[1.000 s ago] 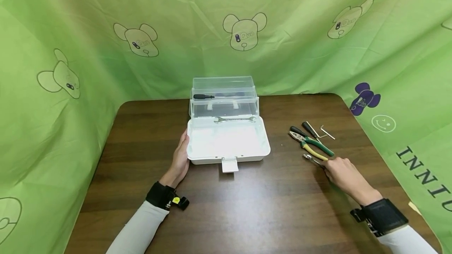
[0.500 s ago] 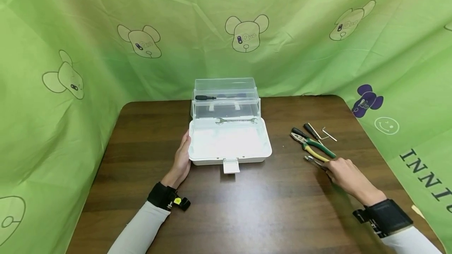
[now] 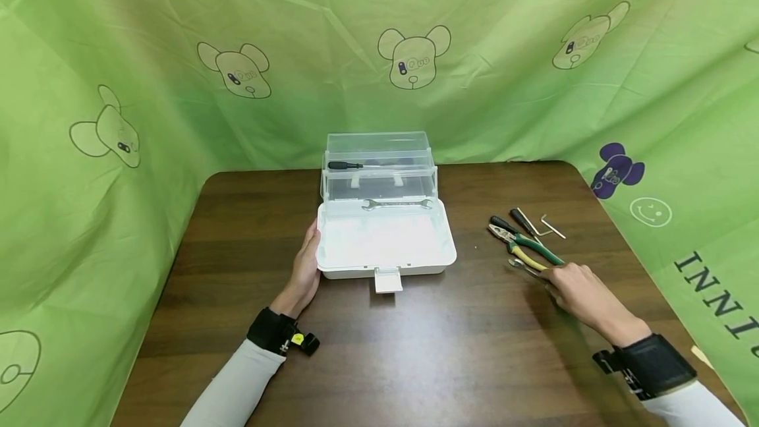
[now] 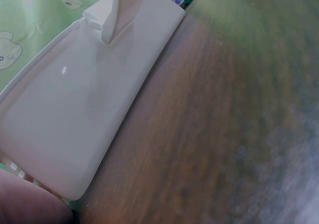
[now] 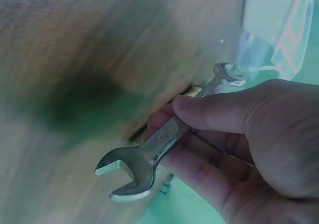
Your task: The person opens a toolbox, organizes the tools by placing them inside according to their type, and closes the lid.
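My right hand (image 3: pixel 581 292) pinches a double open-end wrench (image 5: pixel 167 134) between thumb and fingers, beside the pliers on the right of the table. In the right wrist view its larger jaw end points toward the lower left. My left hand (image 3: pixel 304 269) rests along the left side of the white toolbox (image 3: pixel 385 270), fingers laid against its wall. Only part of that hand shows at the lower left of the left wrist view. The toolbox stands open, its front latch (image 3: pixel 388 281) hanging forward. Another wrench (image 3: pixel 397 203) lies along its back edge, and a screwdriver (image 3: pixel 345 165) lies in a clear upper tray.
Pliers (image 3: pixel 524 249) with green and yellow handles lie left of my right hand. Behind them are black-handled screwdrivers (image 3: pixel 522 219) and hex keys (image 3: pixel 553 227). A green cloth (image 3: pixel 284 124) hangs behind the brown table (image 3: pixel 237 236).
The view shifts slightly. The wrench in my right hand turns a little, its far end moving slightly toward the pliers. My left hand stays against the toolbox.
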`<state>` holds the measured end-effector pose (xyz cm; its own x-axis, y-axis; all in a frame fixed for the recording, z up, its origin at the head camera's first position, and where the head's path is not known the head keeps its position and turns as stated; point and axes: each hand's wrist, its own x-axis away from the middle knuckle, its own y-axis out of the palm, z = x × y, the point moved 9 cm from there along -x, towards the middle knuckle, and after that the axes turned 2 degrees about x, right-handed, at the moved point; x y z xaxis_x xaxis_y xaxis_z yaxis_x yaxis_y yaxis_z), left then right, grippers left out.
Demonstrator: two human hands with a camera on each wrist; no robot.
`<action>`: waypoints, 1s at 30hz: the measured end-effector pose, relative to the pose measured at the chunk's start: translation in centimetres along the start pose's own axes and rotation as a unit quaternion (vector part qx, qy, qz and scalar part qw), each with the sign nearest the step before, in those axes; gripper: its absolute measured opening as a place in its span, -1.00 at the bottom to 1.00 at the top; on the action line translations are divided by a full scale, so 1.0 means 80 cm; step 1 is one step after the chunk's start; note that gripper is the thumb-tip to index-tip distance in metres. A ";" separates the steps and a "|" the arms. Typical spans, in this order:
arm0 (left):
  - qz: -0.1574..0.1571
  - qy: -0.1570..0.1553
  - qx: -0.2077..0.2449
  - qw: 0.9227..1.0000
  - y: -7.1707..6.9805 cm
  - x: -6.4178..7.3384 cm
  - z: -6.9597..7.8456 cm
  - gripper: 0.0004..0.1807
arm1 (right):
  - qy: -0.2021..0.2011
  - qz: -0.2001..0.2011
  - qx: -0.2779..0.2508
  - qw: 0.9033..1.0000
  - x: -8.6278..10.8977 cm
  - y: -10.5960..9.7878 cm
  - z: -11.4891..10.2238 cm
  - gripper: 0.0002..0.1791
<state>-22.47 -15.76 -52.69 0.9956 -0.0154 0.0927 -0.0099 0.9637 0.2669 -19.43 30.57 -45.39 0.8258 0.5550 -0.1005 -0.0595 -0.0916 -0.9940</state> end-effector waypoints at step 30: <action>-0.007 -0.002 0.002 1.000 0.000 0.001 -0.002 -0.36 | -0.124 0.070 0.040 0.989 -0.068 -0.086 -0.071 -0.72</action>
<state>-22.37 -15.74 -52.82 0.9952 -0.0298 0.0929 0.0034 0.9622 0.2722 -20.36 23.48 -37.74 0.6444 0.7275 -0.2355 -0.2168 -0.1216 -0.9686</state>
